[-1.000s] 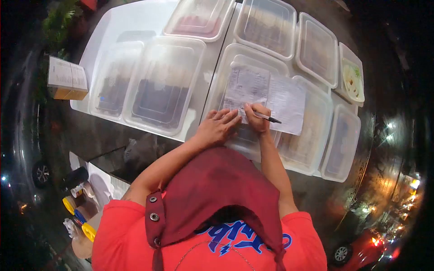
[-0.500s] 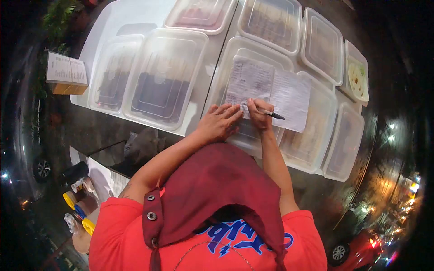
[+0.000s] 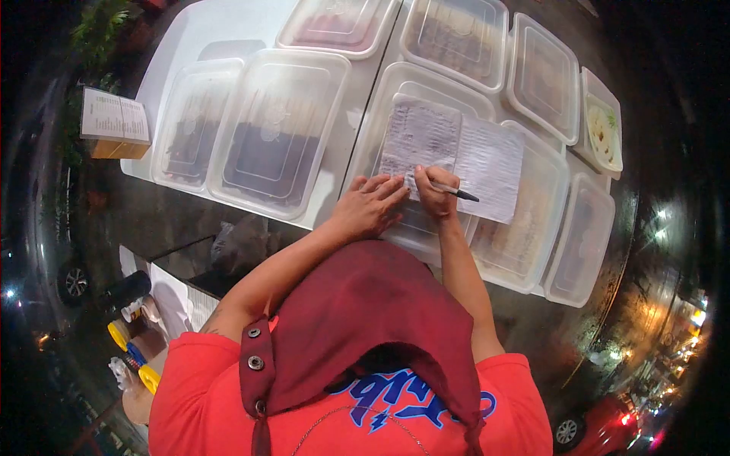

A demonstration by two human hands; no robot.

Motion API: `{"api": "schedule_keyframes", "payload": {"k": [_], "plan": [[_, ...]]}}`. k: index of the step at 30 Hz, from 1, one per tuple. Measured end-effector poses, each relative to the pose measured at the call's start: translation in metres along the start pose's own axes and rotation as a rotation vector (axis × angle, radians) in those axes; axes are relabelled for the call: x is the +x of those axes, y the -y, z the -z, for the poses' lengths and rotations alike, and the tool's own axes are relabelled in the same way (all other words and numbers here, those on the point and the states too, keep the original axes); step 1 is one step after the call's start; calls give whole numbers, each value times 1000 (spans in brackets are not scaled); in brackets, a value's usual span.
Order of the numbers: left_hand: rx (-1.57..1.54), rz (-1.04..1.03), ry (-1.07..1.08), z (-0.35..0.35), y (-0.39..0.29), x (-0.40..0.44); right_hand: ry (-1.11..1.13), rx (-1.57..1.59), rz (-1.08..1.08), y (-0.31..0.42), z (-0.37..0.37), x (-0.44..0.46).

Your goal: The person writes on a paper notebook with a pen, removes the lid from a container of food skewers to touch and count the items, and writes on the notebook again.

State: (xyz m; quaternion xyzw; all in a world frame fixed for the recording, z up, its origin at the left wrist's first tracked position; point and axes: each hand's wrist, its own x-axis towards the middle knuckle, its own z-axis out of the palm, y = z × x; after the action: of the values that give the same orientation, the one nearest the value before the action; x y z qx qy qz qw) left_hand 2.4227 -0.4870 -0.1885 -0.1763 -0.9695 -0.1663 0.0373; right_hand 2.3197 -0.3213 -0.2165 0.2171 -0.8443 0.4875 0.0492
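Observation:
An open notebook (image 3: 490, 163) with handwriting on its left page lies across the lids of two plastic containers. My right hand (image 3: 436, 193) grips a pen (image 3: 456, 192), its dark end pointing right and its other end hidden near the lower part of the left page. My left hand (image 3: 370, 205) rests flat at the notebook's lower left corner, fingers stretched out over the page edge and the container lid (image 3: 365, 156) beneath.
Several lidded plastic containers (image 3: 277, 133) with food inside stand on the white table (image 3: 179, 38). A small box with a printed card (image 3: 114, 121) sits at the left edge. Bottles with yellow caps (image 3: 118, 334) are at lower left. A red car (image 3: 608, 425) is at lower right.
Both hands, the pen and the notebook look almost the same. The view has shifted very slightly.

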Motion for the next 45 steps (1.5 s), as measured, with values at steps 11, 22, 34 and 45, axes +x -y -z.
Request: {"api": "schedule_keyframes", "payload": {"k": [11,22,34,45], "plan": [[-10,2,-16,-1,0,0,-14,-13,76,-2,-5,0],[-28,-3,-15,2,0,1,-14,-53,140,-1,-5,1],[-23,2,18,1,0,-1,32,-52,1,2,-1,-2],[-8,1,1,4,-1,-1,40,19,-60,11,2,0]]}}
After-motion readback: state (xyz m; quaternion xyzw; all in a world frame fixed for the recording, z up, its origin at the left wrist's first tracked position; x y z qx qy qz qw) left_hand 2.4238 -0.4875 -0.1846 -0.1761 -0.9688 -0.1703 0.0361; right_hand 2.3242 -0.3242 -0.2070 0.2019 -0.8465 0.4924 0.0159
